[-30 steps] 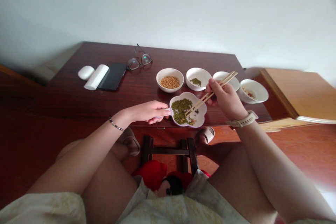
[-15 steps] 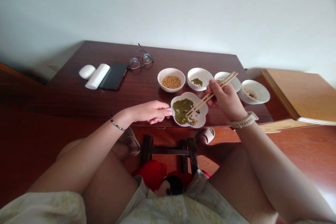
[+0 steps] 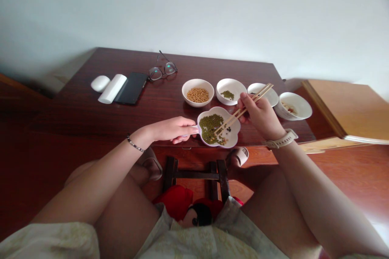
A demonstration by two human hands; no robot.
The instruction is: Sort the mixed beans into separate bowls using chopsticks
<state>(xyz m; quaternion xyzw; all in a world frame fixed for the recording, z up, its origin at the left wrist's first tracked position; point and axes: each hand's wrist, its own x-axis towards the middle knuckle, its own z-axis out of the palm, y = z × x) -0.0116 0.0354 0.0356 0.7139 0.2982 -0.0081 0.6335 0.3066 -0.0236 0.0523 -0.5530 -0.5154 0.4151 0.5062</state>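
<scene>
My left hand [image 3: 179, 128] is closed round the handle of a white flower-shaped dish [image 3: 233, 134] at the table's front edge. Green beans [image 3: 211, 124] cover the dish's left side, with a few dark and pale beans among them. Wooden chopsticks [image 3: 232, 118] are gripped in my right hand [image 3: 259, 113], their tips down among the beans. Behind the dish stand a bowl of yellow soybeans [image 3: 198, 95] and a white bowl [image 3: 238, 85] with some green beans. My right hand partly hides a third white bowl [image 3: 270, 95].
At the right end of the table is another bowl [image 3: 302, 107] with pale and reddish bits in it. Eyeglasses [image 3: 162, 72], a black tablet-like slab [image 3: 132, 88], a white cylindrical case [image 3: 112, 89] and a white rounded object [image 3: 100, 83] lie left. A wooden surface [image 3: 349, 105] adjoins on the right.
The chopsticks and my right hand have shifted very slightly left, tips still in the green beans. My left hand keeps its hold on the dish's handle.
</scene>
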